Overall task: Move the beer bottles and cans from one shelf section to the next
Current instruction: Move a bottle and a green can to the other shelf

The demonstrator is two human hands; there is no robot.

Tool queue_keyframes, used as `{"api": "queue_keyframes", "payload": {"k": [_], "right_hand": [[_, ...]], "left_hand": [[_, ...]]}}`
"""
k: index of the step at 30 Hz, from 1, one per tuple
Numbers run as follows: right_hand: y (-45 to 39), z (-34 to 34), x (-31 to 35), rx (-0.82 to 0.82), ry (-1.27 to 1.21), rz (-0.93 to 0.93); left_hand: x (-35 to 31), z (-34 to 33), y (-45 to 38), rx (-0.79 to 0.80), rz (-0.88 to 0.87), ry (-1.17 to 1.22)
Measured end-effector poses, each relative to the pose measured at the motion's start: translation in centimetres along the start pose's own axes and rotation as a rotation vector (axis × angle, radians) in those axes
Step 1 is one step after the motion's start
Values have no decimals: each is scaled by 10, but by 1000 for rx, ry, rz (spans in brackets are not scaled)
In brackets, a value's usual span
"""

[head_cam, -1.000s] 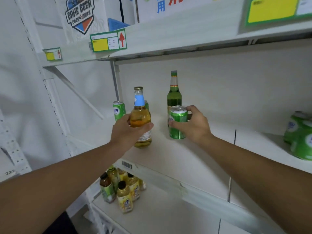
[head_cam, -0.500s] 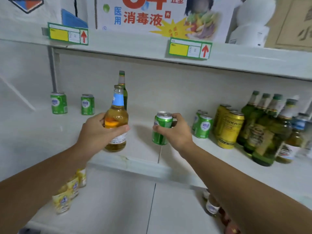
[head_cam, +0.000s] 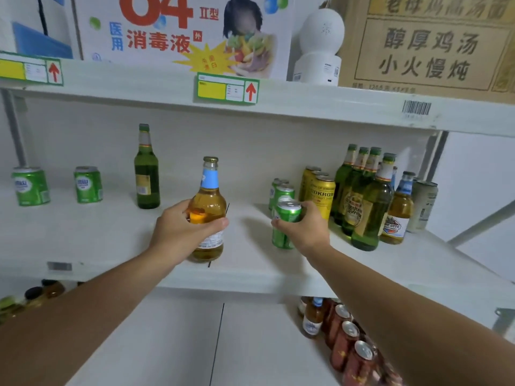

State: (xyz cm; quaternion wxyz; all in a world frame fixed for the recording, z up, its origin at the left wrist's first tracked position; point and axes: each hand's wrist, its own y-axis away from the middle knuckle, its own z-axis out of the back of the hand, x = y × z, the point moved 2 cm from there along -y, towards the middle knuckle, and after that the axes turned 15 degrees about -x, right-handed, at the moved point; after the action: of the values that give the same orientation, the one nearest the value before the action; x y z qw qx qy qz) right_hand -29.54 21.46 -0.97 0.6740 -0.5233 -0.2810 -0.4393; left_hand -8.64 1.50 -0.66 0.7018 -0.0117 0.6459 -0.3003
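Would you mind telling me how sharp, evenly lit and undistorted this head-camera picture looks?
Head view: soft, even light with faint shadows; wide-angle bending bows the upper shelf edge; the amber bottle and green can are fairly sharp, the red cans at the lower edge smeared.

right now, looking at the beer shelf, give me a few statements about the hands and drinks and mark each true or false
1. The left hand grips an amber bottle with a blue neck label. True.
2. The right hand holds a yellow can. False: it holds a green can; the yellow cans stand on the shelf behind it.
3. One tall green bottle stands alone left of the held bottle. True.
4. Left of that bottle the shelf holds no cans. False: two green cans stand there.
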Motion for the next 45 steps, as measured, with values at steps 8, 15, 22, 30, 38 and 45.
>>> {"api": "queue_keyframes", "payload": {"k": [8,15,22,30,38,45], "right_hand": [[-39,-21,-25,-37,38,-33],[-57,-44,-30,-32,50,-18],[-66,-60,-36,-70,44,12],[-58,-54,-35,-117,-3,75],[-31,0,-22,-83,232,288],[9,63,-35,16,419,393]], "left_hand": [[-16,-35,-11,20,-30,-13],[-16,-47,-22,13,-41,-50],[-8,-54,-26,11,-21,-55],[-6,-53,-18,20,-17,-44],[-19,-48,2,62,-2,17],[-22,-72,38,170,-17,124]]}}
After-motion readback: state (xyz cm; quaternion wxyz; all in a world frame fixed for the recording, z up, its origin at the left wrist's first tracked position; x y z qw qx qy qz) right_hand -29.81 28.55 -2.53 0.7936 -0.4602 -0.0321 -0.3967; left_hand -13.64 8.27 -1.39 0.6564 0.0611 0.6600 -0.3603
